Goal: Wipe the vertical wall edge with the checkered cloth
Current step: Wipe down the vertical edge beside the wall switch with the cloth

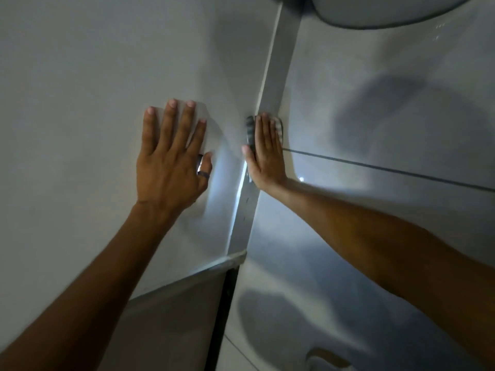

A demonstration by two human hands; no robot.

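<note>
The vertical wall edge (277, 76) is a narrow grey strip running from the top centre down to the skirting. My right hand (265, 153) lies flat against it, pressing the checkered cloth (250, 131) onto the strip; only the cloth's grey-and-white rims show on either side of my fingers. My left hand (171, 159) rests flat on the plain white wall to the left, fingers spread, a ring on the thumb, nothing in it.
A glossy tiled wall (388, 129) with a dark grout line fills the right side. A white skirting (187, 274) and a dark gap (223, 311) lie below. A rounded white fixture (375, 9) hangs at the top right.
</note>
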